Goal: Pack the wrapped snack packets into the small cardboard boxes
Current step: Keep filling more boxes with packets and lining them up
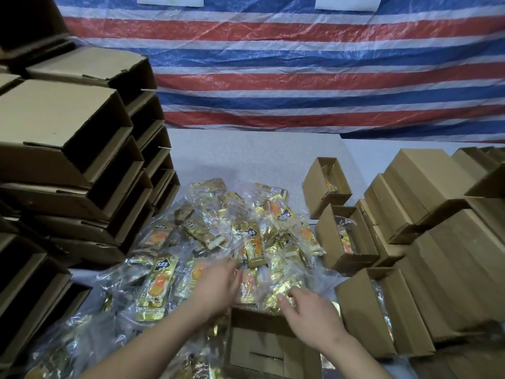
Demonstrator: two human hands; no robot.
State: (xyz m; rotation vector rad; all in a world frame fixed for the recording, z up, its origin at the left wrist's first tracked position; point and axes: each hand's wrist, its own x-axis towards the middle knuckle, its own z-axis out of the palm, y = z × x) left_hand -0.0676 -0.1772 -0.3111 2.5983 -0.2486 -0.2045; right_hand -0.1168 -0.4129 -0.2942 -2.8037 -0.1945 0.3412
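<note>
Several boxes [347,236] at right are filled; box [262,348] in front is empty. Many packets [207,236] are left. Left hand [218,283] blurred, grip unclear; right hand [311,313] loosely spread over packets.

Packets [157,285]: glossy gold foil inside clear, crinkly plastic wrap. Boxes [363,310]: matt brown corrugated cardboard, raw edges at the flaps. Tarp [300,77]: woven plastic, striped, slight sheen, creased. Table [246,157]: pale, finely speckled, matt.

Box stacks [82,165] flanking, seemingly close.
</note>
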